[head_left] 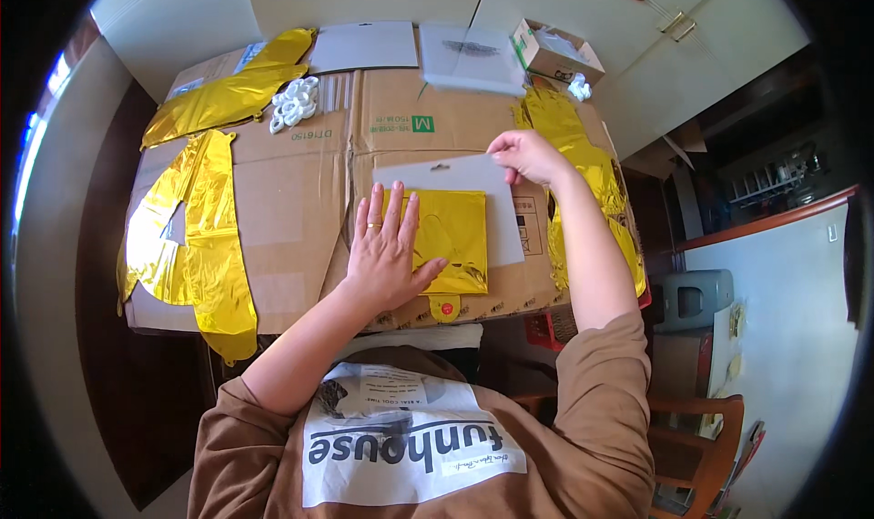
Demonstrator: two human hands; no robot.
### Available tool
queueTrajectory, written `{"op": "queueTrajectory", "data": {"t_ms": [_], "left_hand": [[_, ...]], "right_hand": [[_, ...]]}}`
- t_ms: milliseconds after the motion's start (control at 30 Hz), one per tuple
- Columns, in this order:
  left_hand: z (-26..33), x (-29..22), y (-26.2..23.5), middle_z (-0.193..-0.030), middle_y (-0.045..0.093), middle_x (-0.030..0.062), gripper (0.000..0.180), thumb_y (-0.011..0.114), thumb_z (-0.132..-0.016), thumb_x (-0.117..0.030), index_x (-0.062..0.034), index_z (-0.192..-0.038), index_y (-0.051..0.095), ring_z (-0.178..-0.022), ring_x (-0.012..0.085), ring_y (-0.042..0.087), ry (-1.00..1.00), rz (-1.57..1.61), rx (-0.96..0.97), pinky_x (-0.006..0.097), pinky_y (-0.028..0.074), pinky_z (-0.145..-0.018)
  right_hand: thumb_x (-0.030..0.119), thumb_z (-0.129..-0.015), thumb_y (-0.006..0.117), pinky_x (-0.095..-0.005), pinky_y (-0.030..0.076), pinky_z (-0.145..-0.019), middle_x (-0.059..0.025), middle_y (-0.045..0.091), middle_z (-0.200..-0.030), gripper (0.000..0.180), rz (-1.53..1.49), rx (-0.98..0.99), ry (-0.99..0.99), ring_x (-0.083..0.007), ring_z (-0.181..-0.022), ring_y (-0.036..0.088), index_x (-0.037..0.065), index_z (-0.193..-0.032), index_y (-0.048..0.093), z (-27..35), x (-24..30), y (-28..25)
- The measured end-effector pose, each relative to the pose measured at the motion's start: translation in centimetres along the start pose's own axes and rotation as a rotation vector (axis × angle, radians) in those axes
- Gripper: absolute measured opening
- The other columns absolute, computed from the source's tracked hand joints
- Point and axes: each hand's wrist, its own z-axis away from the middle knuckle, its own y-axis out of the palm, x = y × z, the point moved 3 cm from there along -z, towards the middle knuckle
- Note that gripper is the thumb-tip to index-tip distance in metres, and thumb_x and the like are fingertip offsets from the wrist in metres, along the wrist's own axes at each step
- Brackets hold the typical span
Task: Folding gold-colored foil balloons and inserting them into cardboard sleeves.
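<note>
My left hand (382,259) lies flat with its fingers spread, pressing on the left side of a folded gold foil balloon (460,237). A small tab with a red dot sticks out from the foil's near edge. Beneath the foil is a white card (503,223) with a hanging slot at its far edge, showing beyond the foil at the top and right. My right hand (533,159) pinches the card's far right corner between thumb and fingers.
Cardboard (273,196) covers the table. Gold foil balloons lie at the left (214,237), far left (223,96) and right (583,173). White rings (294,105), a white card stack (364,47), a clear bag (469,64) and a small box (555,53) line the back.
</note>
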Motion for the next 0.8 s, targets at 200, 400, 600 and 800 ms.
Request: {"op": "queueTrajectory", "data": {"t_ms": [200, 400, 600, 800], "left_hand": [[0.7, -0.6, -0.1, -0.164, 0.02, 0.029, 0.095, 0.054, -0.093, -0.065, 0.003, -0.155, 0.032, -0.154, 0.0475, 0.011, 0.019, 0.063, -0.021, 0.057, 0.01, -0.124], [1.0, -1.1, 0.1, -0.165, 0.019, 0.029, 0.096, 0.054, -0.093, -0.065, 0.003, -0.156, 0.029, -0.154, 0.0473, 0.011, 0.014, 0.079, -0.022, 0.057, 0.009, -0.124], [1.2, -0.9, -0.8, -0.164, 0.022, 0.0282, 0.097, 0.055, -0.093, -0.063, 0.0021, -0.158, 0.026, -0.154, 0.0463, 0.012, 0.002, 0.1, -0.021, 0.055, 0.01, -0.125], [1.5, -0.9, -1.4, -0.162, 0.026, 0.0258, 0.099, 0.06, -0.092, -0.062, -0.0004, -0.159, 0.022, -0.154, 0.0453, 0.015, 0.005, 0.157, -0.014, 0.054, 0.011, -0.124]], "right_hand": [[0.012, -0.097, 0.065, -0.0234, 0.05, -0.053, -0.001, 0.067, -0.08, 0.016, -0.071, 0.063, 0.101, -0.0079, -0.059, 0.061, 0.001, -0.108, 0.067, 2.7, 1.2, 3.9], [0.013, -0.092, 0.068, -0.0374, 0.056, -0.066, -0.0132, 0.072, -0.081, 0.017, 0.467, -0.608, -0.471, -0.0288, -0.067, 0.069, -0.002, -0.101, 0.07, 7.4, 1.1, 4.2], [0.016, -0.092, 0.07, -0.0402, 0.055, -0.07, -0.016, 0.072, -0.08, 0.017, 0.327, -0.454, -0.051, -0.0301, -0.072, 0.07, -0.001, -0.094, 0.07, 14.6, 0.5, 5.2], [0.034, -0.1, 0.066, -0.0269, 0.05, -0.054, -0.0065, 0.069, -0.071, 0.039, 0.001, -0.136, 0.189, -0.0116, -0.056, 0.062, -0.003, -0.089, 0.07, 18.6, -0.2, 7.8]]}}
